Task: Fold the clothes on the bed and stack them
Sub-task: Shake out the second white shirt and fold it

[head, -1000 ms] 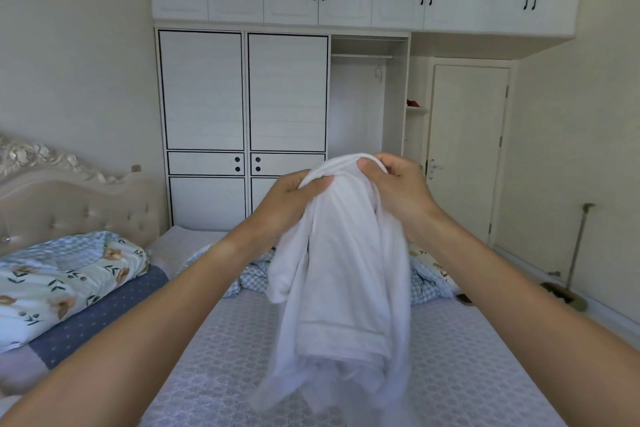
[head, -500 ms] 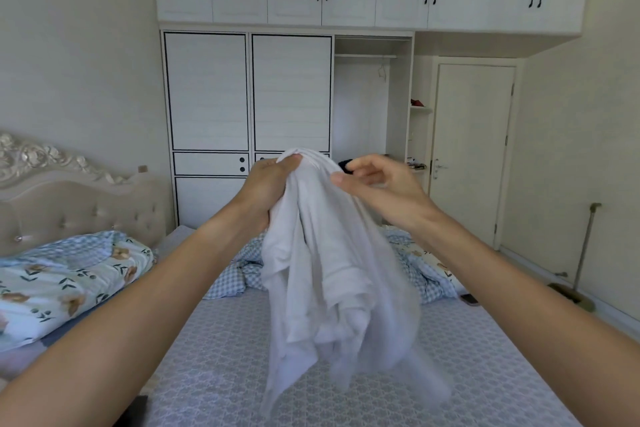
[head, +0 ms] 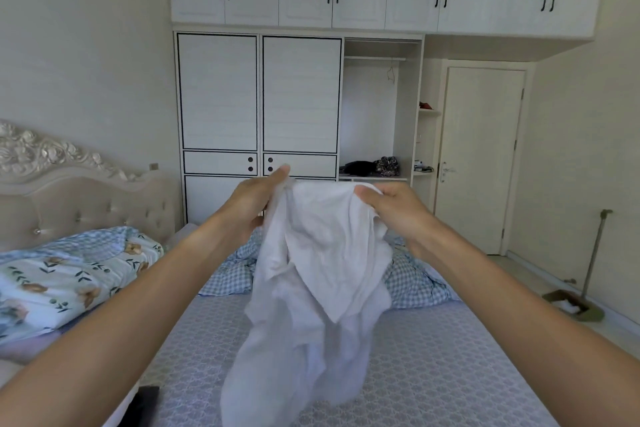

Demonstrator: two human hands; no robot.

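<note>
You're gripping the white garment (head: 322, 253) with your left hand (head: 258, 199) and right hand (head: 393, 210), fingers clamped on it; folding's barely starting, nothing's getting stacked yet.

No text, label, brand, number or sign can be read anywhere in the head view.

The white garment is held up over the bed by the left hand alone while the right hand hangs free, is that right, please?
Not quite. The head view shows both hands holding the white garment up over the bed: the left hand grips one side of its top edge and the right hand grips the other.
</note>
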